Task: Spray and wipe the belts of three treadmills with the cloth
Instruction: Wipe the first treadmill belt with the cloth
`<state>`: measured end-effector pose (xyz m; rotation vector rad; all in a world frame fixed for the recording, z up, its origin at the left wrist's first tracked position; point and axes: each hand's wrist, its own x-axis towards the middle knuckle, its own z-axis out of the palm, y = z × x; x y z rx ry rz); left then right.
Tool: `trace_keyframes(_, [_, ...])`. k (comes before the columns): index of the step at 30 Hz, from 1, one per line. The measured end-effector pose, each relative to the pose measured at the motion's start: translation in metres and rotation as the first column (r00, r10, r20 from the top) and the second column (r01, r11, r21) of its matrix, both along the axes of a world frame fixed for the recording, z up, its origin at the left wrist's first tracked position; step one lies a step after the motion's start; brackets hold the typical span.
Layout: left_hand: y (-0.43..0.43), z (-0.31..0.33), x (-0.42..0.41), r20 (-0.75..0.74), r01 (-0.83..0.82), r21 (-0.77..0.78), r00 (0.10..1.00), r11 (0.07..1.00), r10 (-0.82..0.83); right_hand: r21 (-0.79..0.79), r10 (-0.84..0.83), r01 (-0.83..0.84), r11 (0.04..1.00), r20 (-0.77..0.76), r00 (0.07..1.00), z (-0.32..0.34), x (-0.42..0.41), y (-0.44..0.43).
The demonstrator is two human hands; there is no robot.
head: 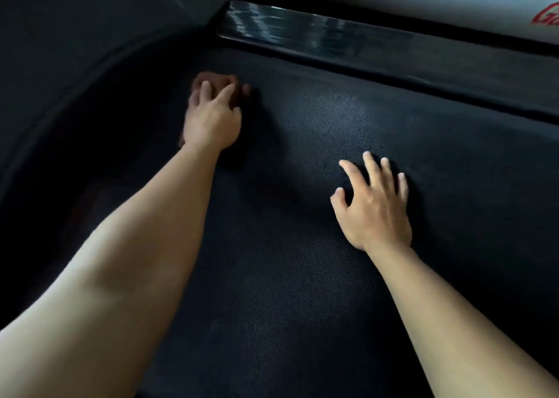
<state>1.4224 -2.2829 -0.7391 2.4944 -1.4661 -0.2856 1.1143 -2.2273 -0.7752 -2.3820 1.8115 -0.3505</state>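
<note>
Head view: left hand (211,122) presses outstretched fingers onto a bunched reddish-brown cloth (218,83) at the far left edge of the belt (302,291); right hand (375,207) rests splayed, empty, mid-belt near a pale patch (326,116).

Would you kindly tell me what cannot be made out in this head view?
- Cloth: mostly under the left hand and blurred. Whether the hand holds it or only presses it is unclear.
- Red lettering: cut off by the right edge, unreadable.
- Belt at far left: lost in deep shadow below the dark cover.
- Right hand: palm faces down, so its contact with the belt is hidden.
</note>
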Motion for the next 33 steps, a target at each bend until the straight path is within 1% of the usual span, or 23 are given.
trace_keyframes(2, [-0.017,0.000,-0.035,0.028,0.159,-0.006,0.987,0.987,-0.159,-0.007,0.000,0.000,1.000,0.000,1.000,-0.001,0.000,0.000])
trace_keyframes(5, [-0.015,-0.009,-0.092,0.091,0.415,-0.022,0.907,0.910,-0.411,-0.008,-0.012,0.012,1.000,0.003,1.000,-0.002,-0.001,-0.001])
trace_keyframes(7, [0.006,-0.016,-0.119,0.106,0.516,-0.008,0.852,0.856,-0.513,-0.030,-0.015,0.016,0.999,0.013,1.000,-0.002,0.000,-0.001])
trace_keyframes(9, [0.032,-0.018,-0.130,0.093,0.568,0.005,0.819,0.823,-0.565,-0.045,-0.016,0.016,0.999,0.016,1.000,-0.002,0.000,-0.002])
trace_keyframes(12, [0.058,-0.015,-0.112,0.092,0.587,0.007,0.806,0.810,-0.585,-0.043,-0.019,0.019,0.999,0.016,1.000,-0.002,0.000,-0.001])
trace_keyframes(14, [0.062,-0.011,-0.079,0.101,0.555,0.005,0.827,0.832,-0.552,-0.042,-0.022,0.022,0.999,0.013,1.000,-0.001,0.000,-0.001])
trace_keyframes(16, [0.058,-0.008,-0.034,0.112,0.452,-0.009,0.887,0.892,-0.448,-0.037,-0.023,0.023,0.999,0.003,1.000,-0.002,0.000,0.000])
trace_keyframes(18, [0.051,-0.006,0.013,0.113,0.277,0.012,0.954,0.961,-0.277,-0.025,-0.021,0.021,0.999,-0.011,1.000,-0.002,0.000,-0.001])
trace_keyframes(19, [0.048,-0.005,0.033,0.108,0.198,0.037,0.974,0.979,-0.201,-0.021,-0.020,0.020,1.000,-0.016,1.000,-0.002,0.000,-0.002])
trace_keyframes(22, [0.036,-0.007,0.057,0.098,0.030,0.062,0.995,0.998,-0.036,-0.006,-0.016,0.016,1.000,-0.030,0.999,-0.002,-0.001,-0.001])
trace_keyframes(24, [0.027,-0.008,0.042,0.088,-0.005,0.046,0.996,0.999,0.001,-0.001,-0.014,0.014,1.000,-0.032,0.999,-0.002,-0.001,-0.001])
trace_keyframes(26, [0.021,-0.005,0.011,0.087,0.046,0.018,0.995,0.999,-0.048,0.003,-0.012,0.012,1.000,-0.034,0.999,-0.002,-0.001,-0.001])
trace_keyframes(28, [0.020,-0.004,-0.028,0.079,0.173,-0.010,0.982,0.985,-0.172,0.016,-0.015,0.015,1.000,-0.033,0.999,-0.002,0.000,-0.001])
trace_keyframes(31, [0.031,-0.009,-0.093,0.100,0.429,-0.068,0.901,0.901,-0.421,0.002,-0.025,0.025,1.000,-0.009,1.000,0.000,0.001,0.000])
trace_keyframes(33, [0.044,-0.014,-0.120,0.110,0.535,-0.059,0.843,0.843,-0.527,-0.007,-0.025,0.025,1.000,-0.002,1.000,0.002,0.002,0.001])
